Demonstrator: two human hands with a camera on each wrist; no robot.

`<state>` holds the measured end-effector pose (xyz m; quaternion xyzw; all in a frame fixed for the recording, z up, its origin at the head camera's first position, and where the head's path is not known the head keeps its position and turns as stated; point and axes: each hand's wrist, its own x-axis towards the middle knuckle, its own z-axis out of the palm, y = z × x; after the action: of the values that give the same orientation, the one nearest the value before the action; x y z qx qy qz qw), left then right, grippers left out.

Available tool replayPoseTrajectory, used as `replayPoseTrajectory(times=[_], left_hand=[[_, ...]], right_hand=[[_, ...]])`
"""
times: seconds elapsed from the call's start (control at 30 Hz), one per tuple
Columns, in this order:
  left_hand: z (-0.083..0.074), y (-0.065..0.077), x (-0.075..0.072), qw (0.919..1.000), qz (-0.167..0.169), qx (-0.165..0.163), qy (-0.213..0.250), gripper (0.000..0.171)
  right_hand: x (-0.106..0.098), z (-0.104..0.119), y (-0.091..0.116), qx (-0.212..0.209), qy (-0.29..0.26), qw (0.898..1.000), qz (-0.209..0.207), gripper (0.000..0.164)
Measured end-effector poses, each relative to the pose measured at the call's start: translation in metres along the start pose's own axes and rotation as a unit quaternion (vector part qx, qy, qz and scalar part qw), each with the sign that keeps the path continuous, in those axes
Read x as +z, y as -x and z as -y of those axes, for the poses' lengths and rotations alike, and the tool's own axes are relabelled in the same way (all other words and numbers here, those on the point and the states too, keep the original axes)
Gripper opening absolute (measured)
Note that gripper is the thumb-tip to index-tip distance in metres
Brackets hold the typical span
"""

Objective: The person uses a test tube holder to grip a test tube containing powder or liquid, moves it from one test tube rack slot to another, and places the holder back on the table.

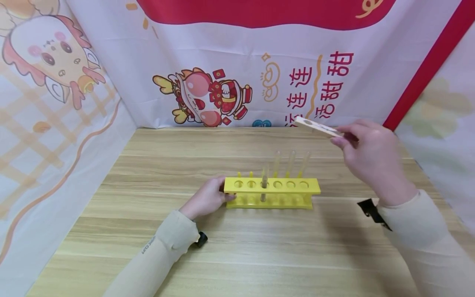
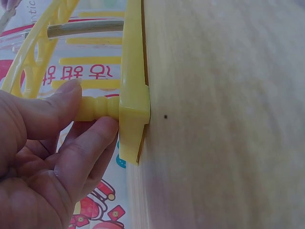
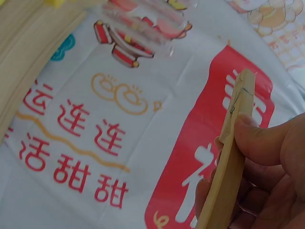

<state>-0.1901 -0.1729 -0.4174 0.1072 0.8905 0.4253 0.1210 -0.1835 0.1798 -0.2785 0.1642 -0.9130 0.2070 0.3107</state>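
A yellow test tube rack [image 1: 289,191] stands upright on the wooden table. My left hand [image 1: 208,196] grips its left end post [image 2: 97,109] between thumb and fingers, close above the rack's base [image 2: 134,71]. One clear test tube [image 1: 264,181] stands in a middle hole, with something brownish inside that I cannot identify. Behind the top plate, three clear test tubes [image 1: 291,163] sit over the back pegs on the right side. Up and to the right, clear of the rack, my right hand [image 1: 375,154] pinches a wooden test tube holder [image 1: 319,126] with a wire spring [image 3: 233,107].
Two bare yellow pegs [image 1: 251,174] stick up at the rack's back left. A printed white cloth [image 1: 141,62] hangs behind the table [image 1: 148,165] and along both sides. Each wrist wears a black strap, one of them near the right cuff [image 1: 372,212].
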Motion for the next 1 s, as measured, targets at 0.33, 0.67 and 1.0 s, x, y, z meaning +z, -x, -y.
replayPoseTrajectory(times=[0.33, 0.67, 1.0], left_hand=[[0.001, 0.0, 0.0, 1.0, 0.001, 0.006, -0.003, 0.026], [0.0, 0.001, -0.001, 0.9999, 0.001, 0.007, -0.008, 0.027], [-0.001, 0.001, 0.0, 1.0, 0.0, 0.006, -0.006, 0.025]], right_hand=[[-0.01, -0.054, -0.002, 0.065, 0.034, 0.997, 0.023, 0.027], [-0.013, -0.104, 0.003, 0.135, 0.053, 0.987, 0.07, 0.031], [-0.004, -0.15, 0.014, 0.182, 0.063, 0.972, 0.136, 0.036]])
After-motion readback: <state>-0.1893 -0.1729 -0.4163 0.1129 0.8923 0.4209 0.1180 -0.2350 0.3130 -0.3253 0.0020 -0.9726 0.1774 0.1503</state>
